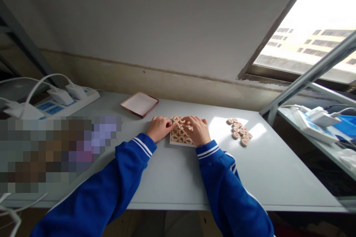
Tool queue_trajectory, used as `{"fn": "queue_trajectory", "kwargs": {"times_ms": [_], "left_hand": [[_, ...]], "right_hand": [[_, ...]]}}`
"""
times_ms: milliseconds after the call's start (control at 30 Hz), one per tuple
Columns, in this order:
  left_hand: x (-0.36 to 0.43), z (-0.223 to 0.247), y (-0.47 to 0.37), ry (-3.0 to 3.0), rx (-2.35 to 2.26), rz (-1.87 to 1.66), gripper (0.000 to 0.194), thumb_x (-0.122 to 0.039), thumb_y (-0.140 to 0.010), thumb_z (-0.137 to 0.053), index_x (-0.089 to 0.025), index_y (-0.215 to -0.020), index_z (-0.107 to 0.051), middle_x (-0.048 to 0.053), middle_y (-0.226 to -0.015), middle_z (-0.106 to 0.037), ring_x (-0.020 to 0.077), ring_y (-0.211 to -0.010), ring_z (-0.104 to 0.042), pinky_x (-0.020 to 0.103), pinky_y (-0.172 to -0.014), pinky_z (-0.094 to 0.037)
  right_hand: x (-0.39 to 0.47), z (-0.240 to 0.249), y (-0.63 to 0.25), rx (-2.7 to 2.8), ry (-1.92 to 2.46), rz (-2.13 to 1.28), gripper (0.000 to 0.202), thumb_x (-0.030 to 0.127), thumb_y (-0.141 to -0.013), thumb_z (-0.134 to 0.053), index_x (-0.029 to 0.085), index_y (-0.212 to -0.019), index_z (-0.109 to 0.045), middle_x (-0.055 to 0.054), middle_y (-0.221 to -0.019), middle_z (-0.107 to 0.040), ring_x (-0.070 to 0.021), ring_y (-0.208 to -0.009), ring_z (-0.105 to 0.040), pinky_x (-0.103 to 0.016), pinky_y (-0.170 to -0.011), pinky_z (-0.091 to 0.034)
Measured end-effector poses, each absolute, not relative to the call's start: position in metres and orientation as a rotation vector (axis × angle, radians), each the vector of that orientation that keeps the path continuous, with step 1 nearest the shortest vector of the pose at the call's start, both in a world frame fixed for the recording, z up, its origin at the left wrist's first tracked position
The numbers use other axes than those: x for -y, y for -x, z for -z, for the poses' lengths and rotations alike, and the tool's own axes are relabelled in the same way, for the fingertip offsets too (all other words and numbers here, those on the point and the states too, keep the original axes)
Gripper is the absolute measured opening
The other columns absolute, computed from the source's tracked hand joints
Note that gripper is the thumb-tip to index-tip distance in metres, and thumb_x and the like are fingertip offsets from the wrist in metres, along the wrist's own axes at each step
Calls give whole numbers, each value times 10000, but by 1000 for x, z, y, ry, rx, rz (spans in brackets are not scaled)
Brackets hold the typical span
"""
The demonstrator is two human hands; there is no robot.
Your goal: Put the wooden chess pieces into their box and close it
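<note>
A shallow box lies on the grey table, filled with round wooden game pieces that bear red and black characters. My left hand rests against the box's left edge, fingers curled, one finger touching a piece at the top left. My right hand lies flat over the pieces on the box's right side, fingers spread. Both arms wear blue sleeves with white cuff stripes. A loose pile of the same pieces sits on the table to the right of my right hand, in a sunlit patch.
The box lid, red outside and white inside, lies upturned behind the left hand. A power strip with white plugs and cables sits at the far left. A metal frame and a shelf with white devices stand at the right.
</note>
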State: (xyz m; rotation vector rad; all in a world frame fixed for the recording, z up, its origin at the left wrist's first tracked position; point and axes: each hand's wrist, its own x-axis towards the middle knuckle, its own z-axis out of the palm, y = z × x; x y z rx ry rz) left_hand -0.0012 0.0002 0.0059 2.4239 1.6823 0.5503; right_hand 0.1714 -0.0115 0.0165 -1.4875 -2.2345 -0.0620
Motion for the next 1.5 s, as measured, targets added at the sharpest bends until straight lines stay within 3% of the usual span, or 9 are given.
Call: {"fn": "queue_trajectory", "kwargs": {"times_ms": [167, 267, 433, 567, 800, 933, 1067, 1200, 1500], "left_hand": [[0, -6, 1, -2428, -1673, -562, 464, -482, -850, -307, -179, -579, -532, 33, -706, -620, 177, -729, -533, 312, -680, -307], [0, -5, 1, -2424, -1669, -560, 453, -466, -855, -308, -178, -591, -536, 32, -720, -622, 178, -741, -533, 312, -686, -307], [-1, -4, 3, -2412, -1654, -537, 411, -414, -870, -302, -183, -672, -579, 32, -785, -639, 190, -806, -543, 315, -705, -311], [-1, -3, 3, -2410, -1675, -513, 390, -334, -886, -274, -175, -737, -597, 45, -839, -647, 194, -843, -548, 318, -714, -314], [0, -5, 2, -2415, -1690, -484, 352, -295, -878, -297, -170, -735, -593, 44, -834, -642, 194, -849, -546, 319, -722, -320], [0, -5, 2, -2407, -1697, -482, 350, -295, -876, -301, -169, -723, -590, 45, -829, -640, 192, -847, -548, 318, -719, -320], [0, -5, 1, -2427, -1700, -474, 353, -299, -876, -299, -171, -723, -591, 45, -817, -638, 194, -843, -549, 318, -711, -321], [0, -5, 1, -2440, -1705, -469, 353, -304, -876, -301, -176, -718, -590, 40, -815, -639, 191, -836, -548, 316, -704, -321], [-1, -2, 2, -2462, -1698, -494, 341, -298, -874, -317, -178, -707, -589, 37, -791, -641, 188, -817, -549, 311, -697, -319]], "right_hand": [[-5, -13, -232, 1695, 2052, 313, 324, 160, -781, -419, 213, -1065, -565, -71, -1182, -512, -245, -1054, -422, -410, -833, -281], [-10, -2, -268, 1496, 2324, 282, 416, 212, -789, -420, 120, -1192, -466, -130, -1312, -396, -279, -1172, -317, -500, -916, -234], [-10, 7, -285, 1552, 2399, 264, 330, 250, -840, -348, 154, -1106, -519, -89, -1222, -498, -250, -1136, -358, -562, -979, -92], [-9, 2, -278, 1556, 2372, 323, 289, 246, -850, -336, 180, -975, -589, -65, -1098, -575, -252, -1054, -419, -532, -975, -105], [-11, -6, -277, 1603, 2233, 79, 202, 244, -788, -466, 192, -904, -623, -78, -1017, -603, -238, -940, -511, -442, -834, -324], [-10, -9, -256, 1786, 1654, -262, 249, 339, -740, -552, 207, -946, -595, -38, -906, -632, -164, -759, -562, -343, -738, -419], [0, -14, -211, 2029, 1243, -325, 218, 327, -740, -578, 213, -925, -601, -33, -902, -628, -152, -761, -567, -302, -703, -430], [8, -12, -181, 2151, 1232, -186, 159, 254, -765, -563, 223, -913, -613, -37, -918, -623, -183, -851, -556, -338, -760, -413], [1, 4, -183, 2108, 1154, -307, 134, 229, -774, -546, 198, -896, -591, -54, -937, -526, -133, -768, -550, -279, -722, -471]]}}
